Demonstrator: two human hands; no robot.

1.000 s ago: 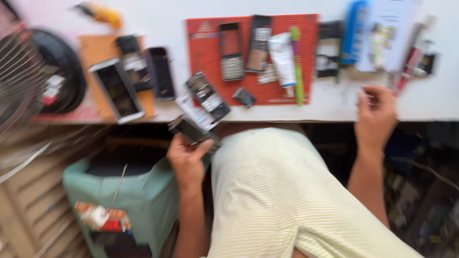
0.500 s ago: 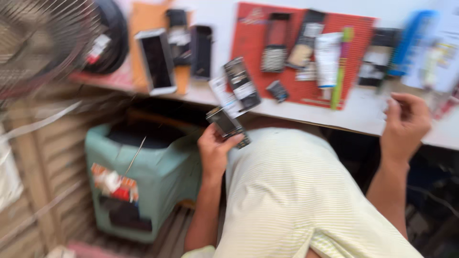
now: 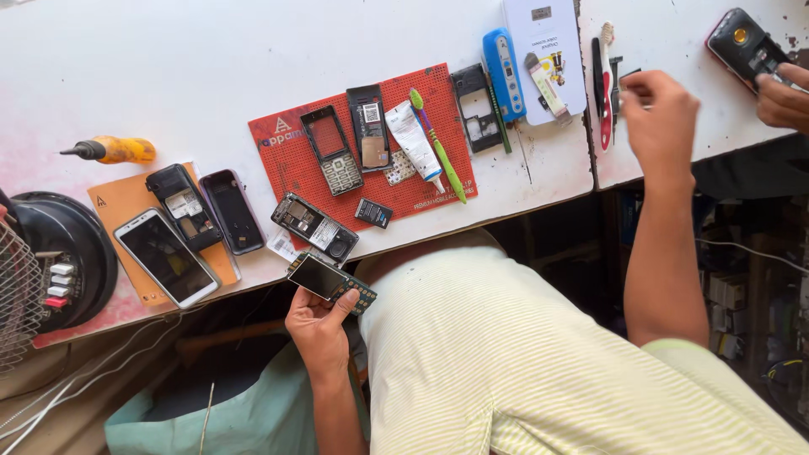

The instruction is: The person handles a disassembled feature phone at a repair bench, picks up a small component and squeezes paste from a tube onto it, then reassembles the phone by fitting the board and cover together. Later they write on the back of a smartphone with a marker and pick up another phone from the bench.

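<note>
L hand: your left hand (image 3: 318, 324) sits below the table edge, fingers curled round a keypad phone board (image 3: 331, 281); thumb on its near end; screen and keypad face up; board just off the bench edge, over your lap
R hand: your right hand (image 3: 659, 118) is up on the white table (image 3: 168, 76), fingers bunched shut at the tools by the seam; can't tell whether it pinches anything, tips are blurred; nearest is a red-and-white toothbrush (image 3: 605, 88) w/ a dark tool just beside it
Mat: red work mat (image 3: 291, 173) mid-bench; on it a keypad phone front (image 3: 330, 150), a dark phone back w/ label (image 3: 369, 126), a white tube (image 3: 415, 139) and a green toothbrush (image 3: 438, 145) lying side by side; small black battery (image 3: 372, 212) near the mat's near edge
Near board: opened phone chassis (image 3: 314, 227) on the bench edge, just beside the board you hold
Left side: white smartphone (image 3: 166, 257) on an orange pad (image 3: 118, 202), two dark phone shells next to it; yellow-handled screwdriver (image 3: 114, 150) farther back; black fan base (image 3: 59, 253) at the far left
Back: blue phone shell (image 3: 504, 63) beside a white box (image 3: 548, 42); black frame (image 3: 474, 105) touching the mat's right end
Other person: another hand (image 3: 782, 99) at top right rests on a dark phone (image 3: 746, 46); well apart from yours
</note>
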